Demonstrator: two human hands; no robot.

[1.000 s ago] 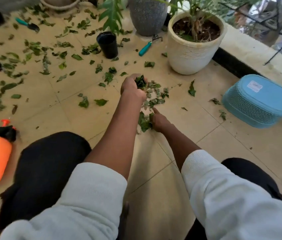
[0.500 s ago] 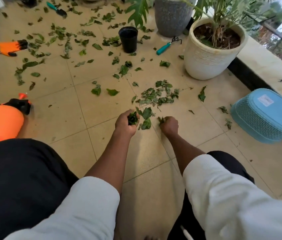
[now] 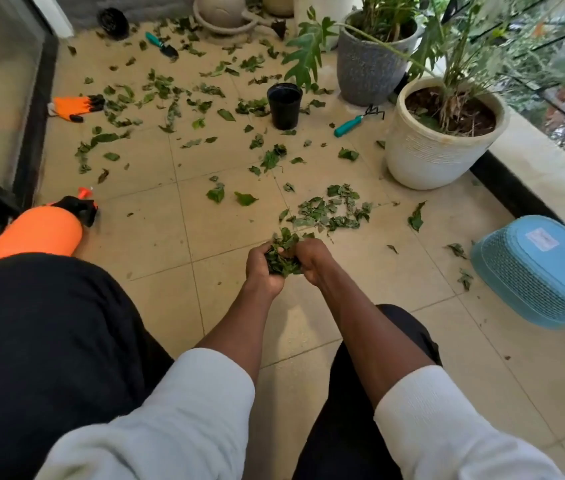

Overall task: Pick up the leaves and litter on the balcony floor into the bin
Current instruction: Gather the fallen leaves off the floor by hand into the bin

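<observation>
Both hands meet above the tiled floor, cupped round a bunch of green leaves (image 3: 283,252). My left hand (image 3: 262,270) grips the bunch from the left and my right hand (image 3: 312,259) grips it from the right. A small heap of leaves (image 3: 331,211) lies on the floor just beyond the hands. Many more loose leaves (image 3: 166,91) are scattered over the far floor. The blue bin (image 3: 537,270) lies upside down at the right, its base facing up, well clear of both hands.
A white plant pot (image 3: 426,157) and a grey pot (image 3: 367,71) stand at the back right, by a low wall. A black pot (image 3: 284,105), a teal rake (image 3: 355,121), a trowel (image 3: 163,46), orange gloves (image 3: 73,107) and an orange sprayer (image 3: 35,233) lie around.
Both hands have lifted off the floor and come together, now holding one bunch of leaves between them. The view has pulled back and tilted up, showing more of the balcony.
</observation>
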